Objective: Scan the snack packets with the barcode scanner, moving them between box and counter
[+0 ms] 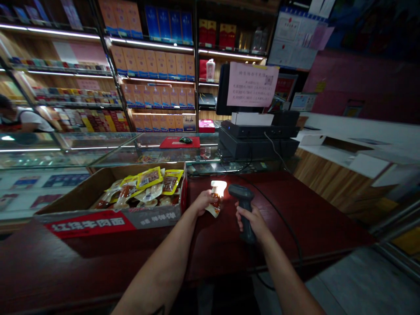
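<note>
My left hand (pixel 204 202) is closed on a small snack packet (pixel 215 211), held above the dark red counter. Bright light from the scanner washes out the packet's upper part, so its print cannot be read. In my right hand (pixel 253 221) is a dark handheld barcode scanner (pixel 241 192), gripped by its handle with the head turned toward the packet. A short gap separates scanner and packet. To the left stands an open cardboard box (pixel 154 218) holding several yellow and clear snack packets (pixel 149 177).
The scanner's cable (pixel 278 205) runs over the counter (pixel 315 210). Behind it are a glass display case (pixel 114 151), a mouse (pixel 185 140) on a red mat (pixel 167 142), and a monitor with a paper notice (pixel 251 85). A person (pixel 28 118) is at far left near stocked shelves.
</note>
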Demonstrator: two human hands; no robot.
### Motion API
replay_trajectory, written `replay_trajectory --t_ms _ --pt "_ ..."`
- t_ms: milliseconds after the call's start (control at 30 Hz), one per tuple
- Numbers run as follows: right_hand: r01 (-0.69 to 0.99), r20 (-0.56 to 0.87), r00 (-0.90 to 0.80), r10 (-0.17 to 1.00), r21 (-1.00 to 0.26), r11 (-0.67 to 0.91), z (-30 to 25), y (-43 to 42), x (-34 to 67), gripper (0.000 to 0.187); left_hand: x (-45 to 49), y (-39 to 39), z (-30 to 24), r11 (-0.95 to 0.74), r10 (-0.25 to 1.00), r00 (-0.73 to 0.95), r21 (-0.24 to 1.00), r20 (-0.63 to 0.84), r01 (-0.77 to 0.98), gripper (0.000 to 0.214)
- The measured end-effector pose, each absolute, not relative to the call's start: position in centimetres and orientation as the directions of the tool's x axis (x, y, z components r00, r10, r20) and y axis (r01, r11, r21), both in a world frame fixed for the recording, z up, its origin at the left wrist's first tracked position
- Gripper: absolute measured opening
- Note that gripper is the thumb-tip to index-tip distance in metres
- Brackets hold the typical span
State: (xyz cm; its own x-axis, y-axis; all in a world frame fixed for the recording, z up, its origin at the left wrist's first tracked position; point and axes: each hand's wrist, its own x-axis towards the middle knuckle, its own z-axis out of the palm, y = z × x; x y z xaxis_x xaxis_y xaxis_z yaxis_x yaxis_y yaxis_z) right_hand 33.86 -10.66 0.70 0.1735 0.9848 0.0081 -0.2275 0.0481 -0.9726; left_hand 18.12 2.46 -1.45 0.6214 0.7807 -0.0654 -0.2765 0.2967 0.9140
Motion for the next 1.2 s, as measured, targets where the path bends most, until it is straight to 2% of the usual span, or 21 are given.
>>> replay_trajectory --t_ms 267,533,667,800,933,1100,1200 --pt "-0.273 -0.012 0.181 0.983 -0.961 0.039 0.0 -10.3 33.8 0.037 18.1 2.6 -1.6 0.304 0.783 0.616 0.918 -0.087 -0.257 0.03" --pt "-0.296 -0.004 0.183 0.983 -0.954 0.051 0.4 -10.7 32.9 0.048 18.9 1.9 -1.6 0.21 0.842 0.531 0.963 -0.092 -0.166 0.028" --pt "-0.311 0.029 0.134 0.991 -0.948 0.07 1.3 -11.0 31.9 0.049 19.5 1.2 1.0 0.093 0.906 0.421 0.989 -0.037 -0.112 0.024" --pt "-0.355 0.089 0.03 0.996 -0.93 0.094 3.0 -10.9 30.1 0.044 16.8 1.0 4.7 -0.104 0.95 0.29 0.993 0.116 -0.059 0.025" --pt "-0.367 0.159 -0.086 0.984 -0.923 0.117 4.5 -9.8 27.2 0.043 10.4 1.2 7.5 -0.254 0.965 0.098 0.959 0.242 0.128 0.027" --pt "-0.367 0.196 -0.221 0.955 -0.924 0.105 5.4 -7.9 22.5 0.045 2.6 1.2 9.4 -0.259 0.939 -0.123 0.896 0.321 0.362 0.029" --pt "-0.338 0.21 -0.299 0.931 -0.936 0.102 5.7 -7.0 19.9 0.032 -0.1 1.3 9.7 -0.194 0.927 -0.202 0.865 0.316 0.463 0.034"
